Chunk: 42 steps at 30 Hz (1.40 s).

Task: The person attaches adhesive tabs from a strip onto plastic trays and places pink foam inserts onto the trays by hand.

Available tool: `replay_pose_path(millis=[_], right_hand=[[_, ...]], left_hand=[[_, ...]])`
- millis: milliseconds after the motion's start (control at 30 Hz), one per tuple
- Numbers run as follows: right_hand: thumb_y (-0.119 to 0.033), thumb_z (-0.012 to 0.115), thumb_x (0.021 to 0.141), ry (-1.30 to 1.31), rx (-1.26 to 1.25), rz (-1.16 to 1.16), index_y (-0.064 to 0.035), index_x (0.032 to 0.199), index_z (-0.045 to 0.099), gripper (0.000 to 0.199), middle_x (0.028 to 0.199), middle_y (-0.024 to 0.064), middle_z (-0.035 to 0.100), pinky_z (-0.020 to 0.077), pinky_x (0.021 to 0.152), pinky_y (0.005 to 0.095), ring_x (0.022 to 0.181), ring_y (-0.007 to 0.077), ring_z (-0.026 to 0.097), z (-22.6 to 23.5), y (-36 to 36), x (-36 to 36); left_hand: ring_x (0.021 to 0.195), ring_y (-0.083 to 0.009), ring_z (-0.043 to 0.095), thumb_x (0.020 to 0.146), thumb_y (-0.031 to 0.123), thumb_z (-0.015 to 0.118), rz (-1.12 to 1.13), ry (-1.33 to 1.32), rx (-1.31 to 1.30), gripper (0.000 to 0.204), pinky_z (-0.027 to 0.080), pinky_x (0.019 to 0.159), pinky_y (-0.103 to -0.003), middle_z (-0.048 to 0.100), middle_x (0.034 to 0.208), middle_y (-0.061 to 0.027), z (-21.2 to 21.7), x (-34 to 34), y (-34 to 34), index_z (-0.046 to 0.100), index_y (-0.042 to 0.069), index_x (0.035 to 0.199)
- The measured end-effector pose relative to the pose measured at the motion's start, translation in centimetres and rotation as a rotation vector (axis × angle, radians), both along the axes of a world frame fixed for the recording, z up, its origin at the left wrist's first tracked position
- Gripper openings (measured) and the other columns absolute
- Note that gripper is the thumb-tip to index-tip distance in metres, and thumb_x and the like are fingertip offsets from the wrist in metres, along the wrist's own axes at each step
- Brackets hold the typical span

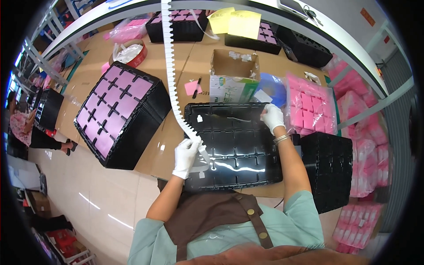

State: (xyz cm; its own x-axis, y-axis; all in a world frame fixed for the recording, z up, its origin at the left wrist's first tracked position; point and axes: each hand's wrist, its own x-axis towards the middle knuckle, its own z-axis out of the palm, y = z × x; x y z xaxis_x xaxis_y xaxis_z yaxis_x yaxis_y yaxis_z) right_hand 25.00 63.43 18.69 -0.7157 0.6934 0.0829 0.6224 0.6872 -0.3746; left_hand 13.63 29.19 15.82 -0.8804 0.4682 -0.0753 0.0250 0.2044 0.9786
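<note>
At the near edge of the table (152, 157), I view the black tray (238, 137) lying flat between the hands. Its long axis appears to run left to right, with one long side toward the wearer; fisheye bending limits this reading. The white strip (168, 53) runs lengthwise from the top of the view toward the tray, its toothed edge facing right. Near the tray's left side it bends toward the lower right.

The left hand (185, 157) is narrowed on the strip's lower end, fingers gripping it at the tray's left side. The right hand (272, 118) is curled at the tray's far right corner; I cannot tell whether it grips anything.

Left of the tray, I register a stack (128, 115) tilted on a diagonal, pink-topped. Beyond the tray stands an open carton (232, 90), with a pen (197, 88) beside it. A pink bag (311, 106) lies near the right hand.
</note>
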Motion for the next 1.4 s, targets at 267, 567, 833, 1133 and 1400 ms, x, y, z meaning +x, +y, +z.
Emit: replay_pose_path(millis=[267,567,833,1133,1400], right_hand=[[-0.017,0.074,0.073,0.452,-0.254,0.112,-0.0058,0.081,0.064,0.017,0.082,0.0102,0.063,0.0497,0.070,0.0351,0.077,0.0236,0.063,2.3,-12.3,1.2],[-0.010,0.072,0.078,0.580,-1.113,0.119,-0.0005,0.086,0.066,0.014,0.076,0.0012,0.064,0.0471,0.066,0.0250,0.072,0.0089,0.058,2.9,-22.5,0.8],[-0.006,0.068,0.068,0.566,-0.498,0.238,-0.0029,0.071,0.065,0.005,0.080,0.0089,0.063,0.0484,0.073,0.0316,0.079,0.0218,0.062,8.3,-14.9,7.8],[-0.008,0.076,0.063,-0.216,-0.057,0.028,-0.0076,0.071,0.066,0.013,0.086,0.0130,0.061,0.0495,0.079,0.0402,0.090,0.0315,0.059,2.0,-11.8,13.9],[0.008,0.066,0.067,0.009,-0.188,0.006,-0.0015,0.073,0.059,0.013,0.084,0.0148,0.059,0.0489,0.075,0.0425,0.086,0.0343,0.058,1.9,-11.7,15.1]], left_hand=[[0.057,-0.0066,0.053,0.091,0.029,0.063,-0.049,-0.357,0.116,0.027,0.042,0.054,-0.021,0.059,0.075,-0.0012,5.0,1.0,-0.2,0.071,0.003,0.090],[0.061,-0.0068,0.055,0.091,0.021,0.063,-0.066,-0.286,0.213,0.024,0.043,0.055,-0.021,0.061,0.079,-0.0025,6.1,3.5,-0.1,0.070,-0.001,0.094],[0.072,-0.0095,0.058,0.091,0.030,0.063,-0.003,-0.172,0.095,0.032,0.046,0.066,-0.024,0.066,0.083,-0.0045,3.1,2.5,-3.1,0.068,-0.001,0.093],[0.062,-0.0085,0.046,0.091,0.021,0.064,0.019,-0.036,0.061,0.028,0.036,0.056,-0.027,0.054,0.065,-0.0025,1.4,3.6,-2.8,0.068,-0.005,0.081],[0.063,-0.0085,0.046,0.091,0.021,0.064,0.048,-0.009,0.045,0.028,0.036,0.057,-0.027,0.054,0.066,-0.0026,1.8,4.2,-2.6,0.068,-0.004,0.080]])
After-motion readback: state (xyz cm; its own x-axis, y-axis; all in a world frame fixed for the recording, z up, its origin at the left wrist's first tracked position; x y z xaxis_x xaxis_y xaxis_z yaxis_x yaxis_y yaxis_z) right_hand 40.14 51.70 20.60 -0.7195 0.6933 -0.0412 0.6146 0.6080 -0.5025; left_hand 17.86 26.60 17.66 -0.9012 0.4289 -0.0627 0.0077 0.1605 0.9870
